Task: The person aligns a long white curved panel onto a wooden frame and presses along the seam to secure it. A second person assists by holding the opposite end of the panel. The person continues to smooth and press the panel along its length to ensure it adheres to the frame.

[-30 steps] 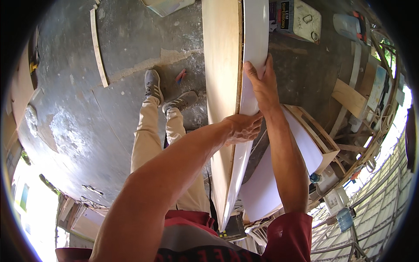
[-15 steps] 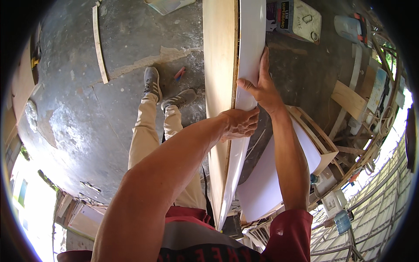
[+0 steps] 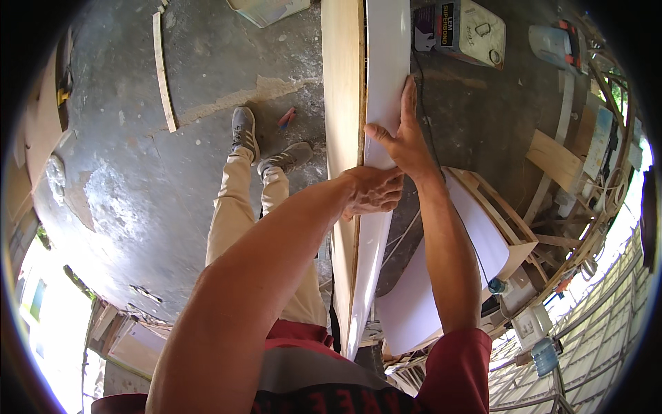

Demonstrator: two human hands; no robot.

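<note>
Head view is showing a long, narrow panel (image 3: 386, 69), pale wood on its left face and glossy white on its right, a dark seam running between. Its long axis is stretching away from the person's waist, and it is lying directly beneath the fingers of both hands. The left hand (image 3: 376, 192) is reaching across the panel, its fingers curling over the white face toward the right edge; whether they are gripping or only pressing, I cannot tell. The right hand (image 3: 410, 148) is resting farther along the panel, unclenched, its thumb spreading toward the seam and its forefinger pointing along the right edge. The left hand is sitting nearer the panel's waist end. Right of the panel's far end, a boxy pale metal can (image 3: 480, 34) is standing; left of the panel, a thin wooden strip (image 3: 163, 76) is lying on the grey floor (image 3: 207, 62).
</note>
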